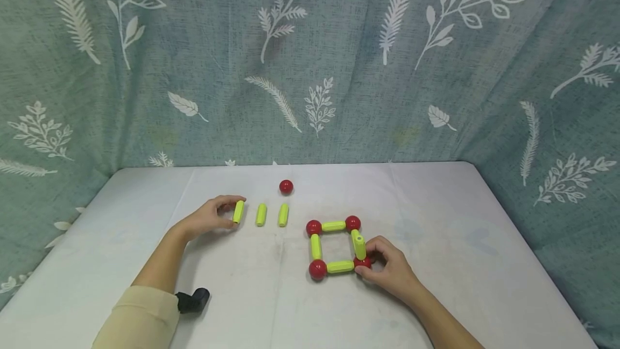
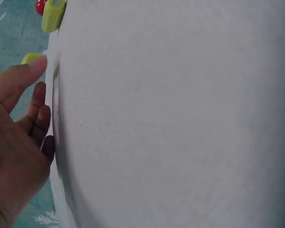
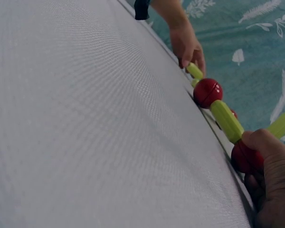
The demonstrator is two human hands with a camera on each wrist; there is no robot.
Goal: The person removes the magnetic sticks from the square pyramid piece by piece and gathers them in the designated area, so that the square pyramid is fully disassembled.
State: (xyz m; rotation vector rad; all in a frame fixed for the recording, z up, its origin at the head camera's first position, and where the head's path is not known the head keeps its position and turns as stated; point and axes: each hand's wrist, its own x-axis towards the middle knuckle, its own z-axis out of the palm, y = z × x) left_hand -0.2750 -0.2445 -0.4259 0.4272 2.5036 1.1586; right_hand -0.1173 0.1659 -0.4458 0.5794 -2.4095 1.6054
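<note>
Rod (image 1: 238,212) now in L hand (image 1: 208,218), fingers pinching its ends, tabletop (image 1: 237,306) L | R hand (image 1: 391,272) clamped on ball (image 1: 364,264), square's (image 1: 341,267) nr-R corner | risk: R jerk cd snap upright rod (image 1: 360,249) off

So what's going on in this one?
A person's right hand holds the corner ball of a square built from red balls and yellow-green sticks; one more stick stands up from that ball. The left hand pinches another stick, with two loose sticks beside it and a lone red ball lying farther back.
</note>
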